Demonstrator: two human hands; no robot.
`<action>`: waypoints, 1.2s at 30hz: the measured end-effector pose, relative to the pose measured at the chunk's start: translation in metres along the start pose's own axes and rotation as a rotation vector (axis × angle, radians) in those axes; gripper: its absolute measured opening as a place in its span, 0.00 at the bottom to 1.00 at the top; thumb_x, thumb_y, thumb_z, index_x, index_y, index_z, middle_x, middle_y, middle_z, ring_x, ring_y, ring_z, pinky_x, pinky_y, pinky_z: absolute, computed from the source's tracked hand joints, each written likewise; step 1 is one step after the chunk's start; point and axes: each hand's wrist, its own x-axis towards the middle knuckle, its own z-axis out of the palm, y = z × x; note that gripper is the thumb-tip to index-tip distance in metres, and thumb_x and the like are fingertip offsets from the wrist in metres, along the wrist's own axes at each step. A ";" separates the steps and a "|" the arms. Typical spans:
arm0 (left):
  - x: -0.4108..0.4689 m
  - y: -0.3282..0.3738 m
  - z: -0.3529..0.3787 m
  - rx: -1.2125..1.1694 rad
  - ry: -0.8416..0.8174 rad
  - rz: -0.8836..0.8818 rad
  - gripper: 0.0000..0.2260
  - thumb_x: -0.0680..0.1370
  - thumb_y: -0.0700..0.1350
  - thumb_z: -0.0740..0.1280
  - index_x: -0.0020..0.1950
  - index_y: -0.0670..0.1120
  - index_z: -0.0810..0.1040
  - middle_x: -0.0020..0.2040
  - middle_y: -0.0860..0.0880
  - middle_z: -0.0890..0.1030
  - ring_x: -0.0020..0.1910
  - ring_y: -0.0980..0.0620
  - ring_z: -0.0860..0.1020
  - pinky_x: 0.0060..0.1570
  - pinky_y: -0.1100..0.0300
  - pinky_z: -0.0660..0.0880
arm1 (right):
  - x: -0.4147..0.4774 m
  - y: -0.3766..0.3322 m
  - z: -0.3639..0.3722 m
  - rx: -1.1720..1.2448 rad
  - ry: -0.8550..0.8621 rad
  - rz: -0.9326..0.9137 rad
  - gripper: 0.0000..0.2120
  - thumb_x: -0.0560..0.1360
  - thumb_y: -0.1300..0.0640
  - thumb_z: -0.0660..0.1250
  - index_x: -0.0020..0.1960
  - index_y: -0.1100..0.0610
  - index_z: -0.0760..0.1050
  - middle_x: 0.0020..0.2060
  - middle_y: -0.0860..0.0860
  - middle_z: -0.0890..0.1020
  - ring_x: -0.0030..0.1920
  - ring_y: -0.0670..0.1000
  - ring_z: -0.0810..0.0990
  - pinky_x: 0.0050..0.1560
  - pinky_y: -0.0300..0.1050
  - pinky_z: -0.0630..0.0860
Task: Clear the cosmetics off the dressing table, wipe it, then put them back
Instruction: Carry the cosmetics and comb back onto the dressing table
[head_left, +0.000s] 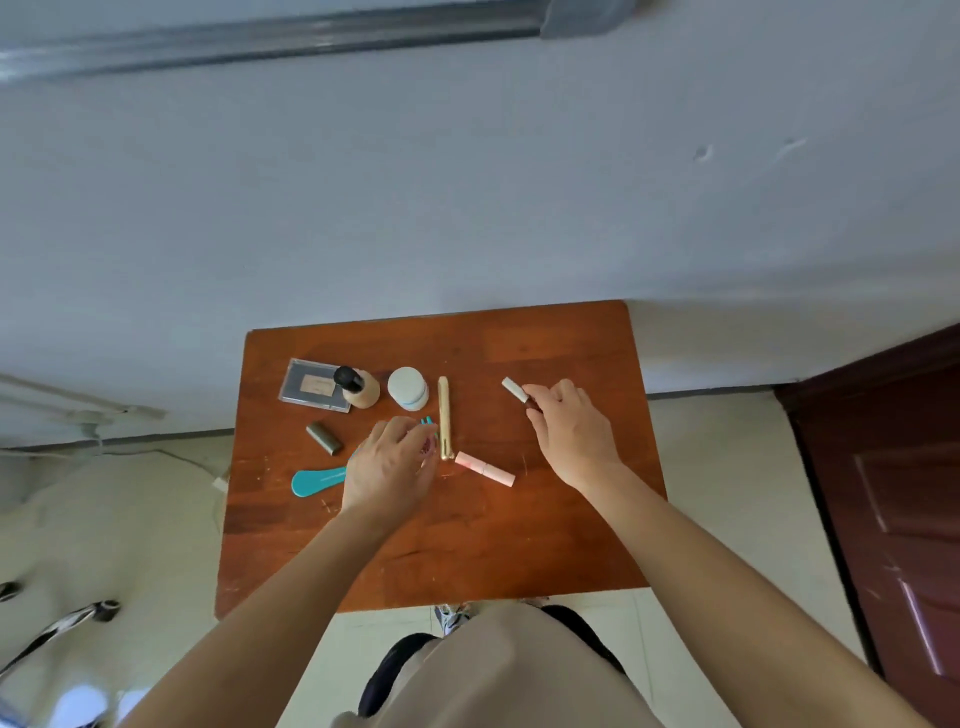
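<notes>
Nearest, my left hand (390, 464) pinches the teal plastic comb (318, 480); my right hand (566, 431) pinches a white-capped tube (515, 389), which could slip onto the brown wooden table (467, 545).

Scuffed reddish wood table (545, 519), shiny gold metallic tube (443, 415), clear glossy plastic compact (311, 385)

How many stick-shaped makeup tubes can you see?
4: dark olive tube at left, long gold tube in the middle, pink tube below it, white-capped tube in the right hand.
</notes>
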 end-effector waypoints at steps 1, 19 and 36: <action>0.007 0.004 -0.014 -0.001 0.056 0.038 0.14 0.72 0.45 0.76 0.56 0.47 0.82 0.53 0.48 0.81 0.49 0.50 0.79 0.36 0.57 0.79 | 0.003 0.001 -0.012 0.000 0.043 -0.003 0.18 0.82 0.50 0.60 0.71 0.50 0.70 0.52 0.49 0.75 0.46 0.44 0.69 0.38 0.33 0.66; 0.022 0.201 -0.147 -0.609 0.476 0.724 0.17 0.74 0.43 0.73 0.63 0.47 0.79 0.57 0.50 0.79 0.55 0.52 0.74 0.45 0.57 0.77 | -0.244 0.032 -0.195 -0.071 0.951 0.501 0.19 0.82 0.49 0.60 0.71 0.54 0.73 0.49 0.48 0.74 0.41 0.48 0.76 0.35 0.42 0.72; -0.398 0.472 -0.051 -0.790 0.052 1.575 0.13 0.73 0.42 0.72 0.57 0.48 0.79 0.55 0.54 0.80 0.54 0.52 0.76 0.55 0.77 0.64 | -0.777 0.036 -0.111 -0.238 1.326 1.309 0.16 0.82 0.52 0.62 0.69 0.51 0.73 0.51 0.51 0.77 0.43 0.54 0.81 0.36 0.48 0.78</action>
